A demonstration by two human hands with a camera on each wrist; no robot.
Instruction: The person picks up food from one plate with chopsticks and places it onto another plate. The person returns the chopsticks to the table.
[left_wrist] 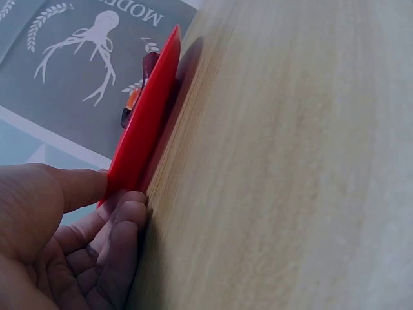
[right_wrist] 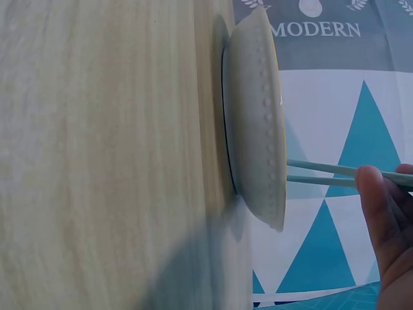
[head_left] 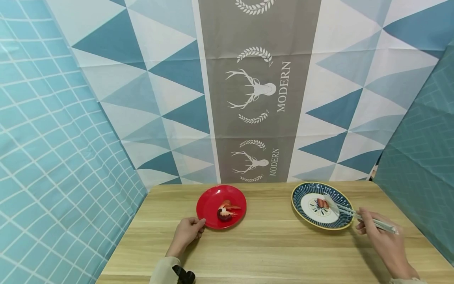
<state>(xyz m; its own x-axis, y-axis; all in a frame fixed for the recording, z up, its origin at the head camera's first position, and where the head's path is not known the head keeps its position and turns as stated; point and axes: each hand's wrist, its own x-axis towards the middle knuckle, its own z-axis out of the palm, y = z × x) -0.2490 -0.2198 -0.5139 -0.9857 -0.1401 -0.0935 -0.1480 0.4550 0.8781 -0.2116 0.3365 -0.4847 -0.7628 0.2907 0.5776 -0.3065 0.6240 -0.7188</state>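
My left hand (head_left: 188, 233) pinches the near-left rim of a red plate (head_left: 205, 205), thumb above and fingers beneath, as the left wrist view shows. On that plate lie food pieces (head_left: 227, 210) in orange, white and dark brown, perhaps a shrimp and a mushroom. My right hand (head_left: 384, 238) holds a pair of pale green chopsticks (head_left: 347, 211) over a blue-patterned dish (head_left: 305, 213) with a yellow rim. Their tips are at a small reddish-brown food piece (head_left: 322, 203) in the dish; whether they grip it I cannot tell. In the right wrist view the dish's side hides the tips.
Both dishes stand toward the back of a wooden table (head_left: 255, 252), the red one left, the patterned one right. Behind rises a patterned cloth (head_left: 262, 130). A blue checked cloth (head_left: 64, 150) borders the left side, a teal one (head_left: 422, 157) the right.
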